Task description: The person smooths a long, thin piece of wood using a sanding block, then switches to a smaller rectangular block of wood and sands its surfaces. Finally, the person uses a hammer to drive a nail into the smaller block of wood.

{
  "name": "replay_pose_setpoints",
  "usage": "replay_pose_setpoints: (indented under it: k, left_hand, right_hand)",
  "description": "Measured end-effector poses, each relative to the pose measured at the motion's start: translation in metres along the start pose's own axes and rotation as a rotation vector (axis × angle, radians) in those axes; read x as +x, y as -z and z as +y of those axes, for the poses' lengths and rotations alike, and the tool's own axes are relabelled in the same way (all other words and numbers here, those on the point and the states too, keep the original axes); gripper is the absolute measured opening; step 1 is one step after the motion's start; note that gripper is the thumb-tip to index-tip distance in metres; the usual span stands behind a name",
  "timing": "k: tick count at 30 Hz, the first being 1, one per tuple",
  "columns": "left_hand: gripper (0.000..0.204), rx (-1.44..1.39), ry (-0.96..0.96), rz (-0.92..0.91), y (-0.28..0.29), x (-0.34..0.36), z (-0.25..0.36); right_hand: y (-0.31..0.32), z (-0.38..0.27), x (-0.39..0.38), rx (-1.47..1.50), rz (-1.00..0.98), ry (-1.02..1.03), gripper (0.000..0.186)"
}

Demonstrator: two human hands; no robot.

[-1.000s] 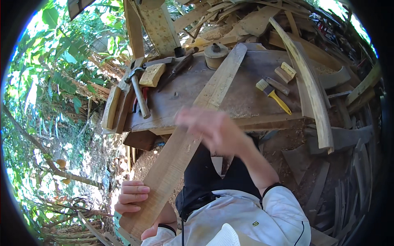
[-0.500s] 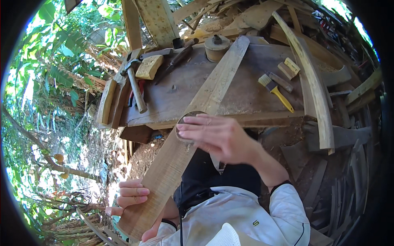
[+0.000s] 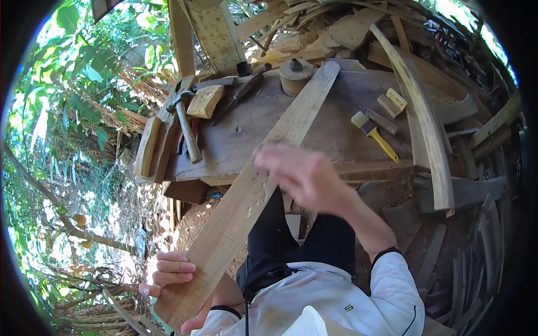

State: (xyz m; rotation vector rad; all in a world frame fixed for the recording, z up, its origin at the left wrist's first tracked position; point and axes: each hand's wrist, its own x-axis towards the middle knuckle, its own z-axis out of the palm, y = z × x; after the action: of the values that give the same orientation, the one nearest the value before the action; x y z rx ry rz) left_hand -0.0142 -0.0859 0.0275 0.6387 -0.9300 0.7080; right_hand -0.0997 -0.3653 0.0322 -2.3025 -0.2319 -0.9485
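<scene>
A long, flat wooden plank slants from my lap up over the workbench, its far end beside a round wooden block. My left hand grips the plank's near end, fingers over the left edge and thumb at the lower right. Blurred by motion, my right hand is over the middle of the plank with its fingers pointing left. The thin round disc under these fingers earlier is almost wholly hidden now. Pale dust and scuffed patches mark the plank beside the right hand.
On the workbench lie a hammer, wood blocks, a long dark tool and a yellow-handled brush. The round block stands at the back. A curved wooden strip leans at the right; scrap wood is piled beyond.
My right hand has slid up the plank, away from me, and the disc has left its former spot with it. My left hand keeps its grip, slightly lower and further left.
</scene>
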Motion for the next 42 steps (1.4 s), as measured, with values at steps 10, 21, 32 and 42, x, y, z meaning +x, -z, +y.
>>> replay_pose_setpoints:
  k: [10, 21, 32, 42]
  left_hand:
    - [0.1, 0.033, 0.009, -0.021, 0.002, 0.001, 0.001]
    - [0.098, -0.007, 0.024, 0.013, 0.004, 0.001, 0.0]
    - [0.096, -0.024, 0.031, 0.009, -0.006, 0.006, -0.011]
    - [0.117, -0.253, 0.109, 0.019, -0.033, 0.019, -0.015]
  right_hand:
    - [-0.006, -0.006, 0.005, 0.046, -0.011, 0.054, 0.026]
    - [0.017, 0.032, 0.029, -0.036, -0.125, -0.456, 0.025]
    - [0.043, 0.091, 0.025, -0.198, -0.084, -0.605, 0.029]
    - [0.013, 0.038, 0.012, -0.028, 0.129, -0.162, 0.024]
